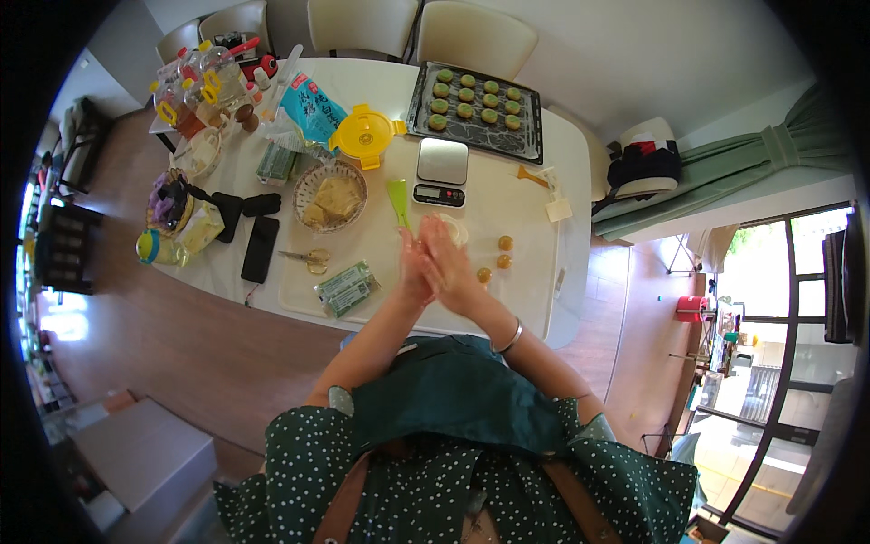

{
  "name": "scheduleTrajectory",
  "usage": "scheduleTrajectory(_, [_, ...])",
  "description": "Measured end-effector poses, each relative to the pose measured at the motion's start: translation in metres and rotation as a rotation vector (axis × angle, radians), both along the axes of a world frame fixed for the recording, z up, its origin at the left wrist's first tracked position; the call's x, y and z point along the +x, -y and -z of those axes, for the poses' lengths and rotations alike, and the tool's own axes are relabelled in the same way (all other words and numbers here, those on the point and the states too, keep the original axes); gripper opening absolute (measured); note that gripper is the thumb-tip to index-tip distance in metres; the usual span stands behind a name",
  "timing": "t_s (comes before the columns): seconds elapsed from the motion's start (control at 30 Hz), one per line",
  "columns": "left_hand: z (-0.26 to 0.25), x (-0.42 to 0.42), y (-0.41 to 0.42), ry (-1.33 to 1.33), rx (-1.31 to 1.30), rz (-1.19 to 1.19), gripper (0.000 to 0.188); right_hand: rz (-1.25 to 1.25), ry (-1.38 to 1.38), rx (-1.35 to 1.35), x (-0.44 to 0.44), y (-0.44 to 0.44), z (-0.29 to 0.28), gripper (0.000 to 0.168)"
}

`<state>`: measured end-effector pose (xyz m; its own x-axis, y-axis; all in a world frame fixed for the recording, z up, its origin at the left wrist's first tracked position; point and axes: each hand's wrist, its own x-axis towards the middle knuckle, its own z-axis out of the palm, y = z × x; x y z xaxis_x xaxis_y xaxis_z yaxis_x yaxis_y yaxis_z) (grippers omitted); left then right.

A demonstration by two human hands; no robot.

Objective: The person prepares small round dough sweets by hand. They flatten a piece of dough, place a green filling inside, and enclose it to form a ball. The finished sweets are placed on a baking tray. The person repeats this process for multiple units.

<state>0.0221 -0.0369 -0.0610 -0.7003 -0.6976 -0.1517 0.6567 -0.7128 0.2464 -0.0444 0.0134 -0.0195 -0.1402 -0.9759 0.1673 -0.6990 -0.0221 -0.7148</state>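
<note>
My left hand (412,269) and my right hand (446,264) are pressed palm to palm over the white mat (408,319). Whatever may lie between the palms is hidden. Just beyond my fingertips, a small white dish (457,227) is partly covered by my right hand. To the right sit three small yellow-brown balls (505,243). A green spatula (397,196) lies ahead of my left hand. Farther left, a patterned bowl (298,198) holds a lump of pale yellow dough or paste (337,196). A digital kitchen scale (442,162) stands ahead with a bare platform.
A black baking tray (541,129) with several green-topped pastries (489,100) lies at the back. A yellow lid (367,139), scissors (317,260), a green-printed packet (348,288) and a phone (260,249) occupy the left side. Bottles (221,71) crowd the far left; a brush (532,177) lies right.
</note>
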Motion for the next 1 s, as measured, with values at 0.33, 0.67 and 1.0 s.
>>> scheduleTrajectory(0.33, [-0.031,0.014,0.014,0.068,0.185,0.100,0.076,-0.033,0.077,-0.034,-0.005,0.003,-0.004,0.054])
scheduleTrajectory(0.67, [-0.035,0.004,0.007,-0.086,0.074,0.090,0.080,0.089,0.450,-0.052,-0.035,0.017,-0.012,0.073])
scheduleTrajectory(1.0, [-0.047,-0.002,-0.010,0.186,-0.119,0.153,0.077,0.188,0.851,-0.043,-0.014,0.015,-0.014,0.076])
